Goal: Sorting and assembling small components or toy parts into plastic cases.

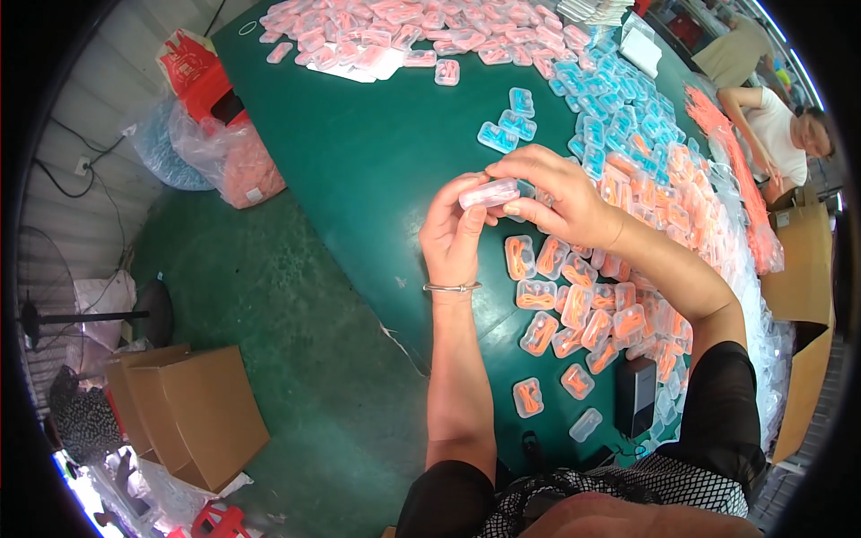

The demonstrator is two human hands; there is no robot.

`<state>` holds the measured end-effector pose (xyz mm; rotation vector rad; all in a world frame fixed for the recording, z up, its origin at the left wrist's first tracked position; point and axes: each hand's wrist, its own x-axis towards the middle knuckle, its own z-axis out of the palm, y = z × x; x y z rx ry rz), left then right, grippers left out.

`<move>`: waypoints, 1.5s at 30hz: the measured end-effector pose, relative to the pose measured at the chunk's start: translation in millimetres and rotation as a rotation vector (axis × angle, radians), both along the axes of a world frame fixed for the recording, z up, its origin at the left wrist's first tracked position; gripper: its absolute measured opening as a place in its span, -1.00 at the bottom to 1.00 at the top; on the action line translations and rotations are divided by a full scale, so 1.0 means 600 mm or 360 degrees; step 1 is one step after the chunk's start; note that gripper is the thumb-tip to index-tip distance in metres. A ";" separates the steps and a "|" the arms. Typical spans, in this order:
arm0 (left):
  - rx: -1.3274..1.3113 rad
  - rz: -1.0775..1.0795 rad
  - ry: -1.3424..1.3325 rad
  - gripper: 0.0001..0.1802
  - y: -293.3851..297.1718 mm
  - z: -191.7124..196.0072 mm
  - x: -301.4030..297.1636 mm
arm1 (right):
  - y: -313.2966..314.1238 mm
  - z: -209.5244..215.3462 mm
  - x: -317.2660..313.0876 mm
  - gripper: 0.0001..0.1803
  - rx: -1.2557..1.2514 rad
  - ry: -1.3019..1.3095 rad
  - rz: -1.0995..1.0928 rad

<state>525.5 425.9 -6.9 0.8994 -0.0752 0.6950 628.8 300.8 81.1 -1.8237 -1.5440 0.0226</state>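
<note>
A small clear plastic case (489, 194) with something pale pink inside is held up over the green table between my two hands. My left hand (453, 235) grips it from the left, thumb across its near side. From the right, my right hand (560, 197) closes on its other end with thumb and fingers. Just beyond lie several cases with blue contents (498, 137). Under and beside my right forearm spread cases holding coiled orange cords (536, 295). What exactly is in the held case is too small to make out.
Pink-filled cases (377, 31) heap along the far side of the green table (359, 170); blue ones (619, 108) pile at the right. A dark box-shaped device (635, 397) stands near me. Cardboard boxes (193, 417) sit on the floor at left. Another person (776, 130) is at far right.
</note>
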 end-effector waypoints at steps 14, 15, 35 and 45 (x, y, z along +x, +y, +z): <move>-0.0096 0.0042 0.0008 -0.50 0.004 0.002 -0.001 | 0.002 -0.011 -0.012 -0.68 0.0179 -0.0307 -0.0181; -0.0058 0.0040 0.0019 -0.51 0.003 0.000 0.000 | -0.001 -0.011 -0.011 -0.67 0.0112 -0.0394 -0.0201; 0.0029 0.0022 0.0101 -0.70 0.001 -0.002 -0.008 | 0.005 -0.012 -0.012 -0.77 0.0088 -0.0069 -0.0029; -0.0189 0.0304 0.0512 -0.33 -0.008 0.006 0.013 | 0.064 -0.049 0.147 -0.66 0.0052 -0.0119 -0.0651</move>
